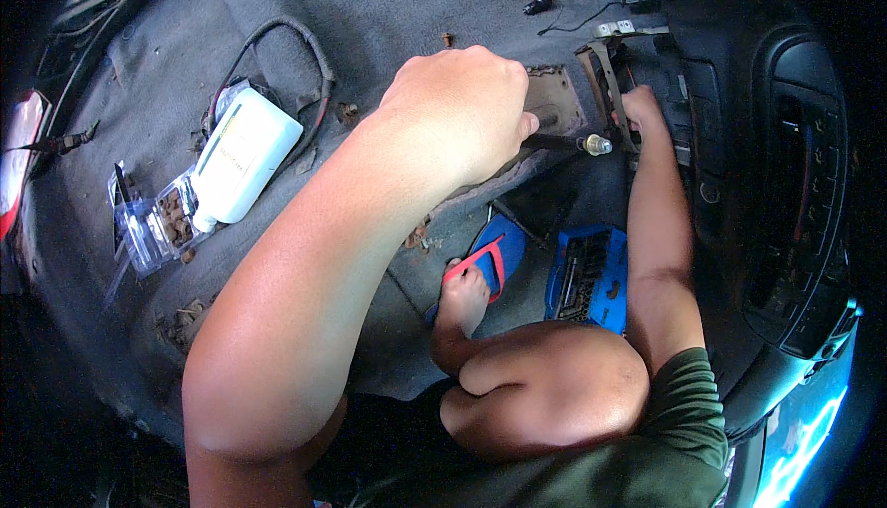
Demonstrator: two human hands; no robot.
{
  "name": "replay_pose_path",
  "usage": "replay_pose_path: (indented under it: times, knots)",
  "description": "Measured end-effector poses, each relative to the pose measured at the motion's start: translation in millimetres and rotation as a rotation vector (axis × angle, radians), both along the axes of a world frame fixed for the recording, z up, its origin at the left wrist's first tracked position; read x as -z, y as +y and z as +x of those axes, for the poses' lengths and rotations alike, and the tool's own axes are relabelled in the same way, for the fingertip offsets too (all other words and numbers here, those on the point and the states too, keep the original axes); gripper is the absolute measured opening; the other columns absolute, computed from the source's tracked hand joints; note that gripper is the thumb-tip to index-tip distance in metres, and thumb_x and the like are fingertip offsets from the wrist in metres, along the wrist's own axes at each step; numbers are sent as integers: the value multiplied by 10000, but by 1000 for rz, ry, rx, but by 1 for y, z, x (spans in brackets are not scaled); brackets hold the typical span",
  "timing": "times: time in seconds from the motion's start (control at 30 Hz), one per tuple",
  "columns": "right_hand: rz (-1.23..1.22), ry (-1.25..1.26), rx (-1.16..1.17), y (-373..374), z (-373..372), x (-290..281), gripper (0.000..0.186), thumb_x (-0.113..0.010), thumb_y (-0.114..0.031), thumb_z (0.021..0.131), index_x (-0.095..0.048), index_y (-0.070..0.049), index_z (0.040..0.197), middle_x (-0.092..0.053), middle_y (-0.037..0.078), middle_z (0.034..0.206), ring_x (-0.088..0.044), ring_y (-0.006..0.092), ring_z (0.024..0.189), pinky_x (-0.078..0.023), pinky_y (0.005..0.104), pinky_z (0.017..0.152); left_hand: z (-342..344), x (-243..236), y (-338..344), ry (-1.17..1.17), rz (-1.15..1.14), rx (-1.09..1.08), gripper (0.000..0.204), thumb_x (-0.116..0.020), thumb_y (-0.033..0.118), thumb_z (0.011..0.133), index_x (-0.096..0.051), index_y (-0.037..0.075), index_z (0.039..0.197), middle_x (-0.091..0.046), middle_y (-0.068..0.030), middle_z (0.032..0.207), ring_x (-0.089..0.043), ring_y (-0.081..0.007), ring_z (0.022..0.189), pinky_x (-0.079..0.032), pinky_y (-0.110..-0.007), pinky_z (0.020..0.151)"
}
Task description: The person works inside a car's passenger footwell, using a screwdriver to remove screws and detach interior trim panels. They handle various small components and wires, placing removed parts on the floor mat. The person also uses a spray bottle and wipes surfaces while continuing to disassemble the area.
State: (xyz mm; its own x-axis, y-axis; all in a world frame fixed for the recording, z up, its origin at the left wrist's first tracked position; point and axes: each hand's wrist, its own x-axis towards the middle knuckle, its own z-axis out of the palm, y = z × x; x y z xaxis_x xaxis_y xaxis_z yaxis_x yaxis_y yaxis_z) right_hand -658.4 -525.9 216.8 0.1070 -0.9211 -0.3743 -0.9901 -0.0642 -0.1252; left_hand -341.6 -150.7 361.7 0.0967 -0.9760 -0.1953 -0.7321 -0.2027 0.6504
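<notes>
My left hand (457, 111) is closed round a dark rod-like tool (554, 140), with a brass-and-silver fitting (596, 145) at its right end, above a recessed opening (554, 92) in the grey carpeted floor. My right hand (639, 106) reaches into a worn metal bracket (605, 78) beside the dark dashboard, its fingers curled and partly hidden; what they grip I cannot make out.
A white bottle (245, 152), a clear package (148, 235) and a looped hose (309, 42) lie leftward. An open blue toolbox (605, 296) stands below my right hand, beside my foot on a blue sandal (508, 240). A black console (781, 203) bounds the right side.
</notes>
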Motion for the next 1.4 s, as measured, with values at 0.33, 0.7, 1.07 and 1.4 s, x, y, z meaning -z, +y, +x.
replay_pose_path:
  times: [0.33, 0.7, 1.07, 1.4]
  knots:
    - [41, 54, -11, -25, -16, -8, 216, -804, -78, 766, -747, 35, 941, -751, 140, 847, -720, 228, 694, -560, 376, 560, -1, -2, -4, 37, -20, 36, 417, -676, 383, 944, -740, -27, 905, -718, -288, 866, -720, -459, 895, -590, -540, 808]
    - [4, 66, -51, -11, -7, -10, 314, -703, -87, 784, -725, 67, 1057, -760, 202, 1010, -750, 347, 853, -590, 422, 748, 0, -3, -2, 26, -31, 26, 419, -675, 381, 949, -737, -33, 919, -717, -300, 887, -718, -468, 909, -589, -542, 829]
    - [77, 105, -11, -7, 6, -17, 299, -672, -43, 803, -715, 88, 1068, -756, 211, 1018, -760, 348, 882, -611, 485, 717, 2, -6, -1, 22, -19, 15, 428, -674, 380, 953, -738, -42, 960, -718, -306, 921, -718, -464, 937, -589, -539, 844]
    - [6, 1, -5, 3, 3, -8, 176, -805, -185, 834, -723, -34, 875, -702, 82, 753, -696, 212, 629, -520, 358, 513, 2, -5, 1, 16, -19, 10, 431, -671, 379, 957, -735, -47, 964, -719, -306, 933, -718, -463, 944, -590, -536, 847]
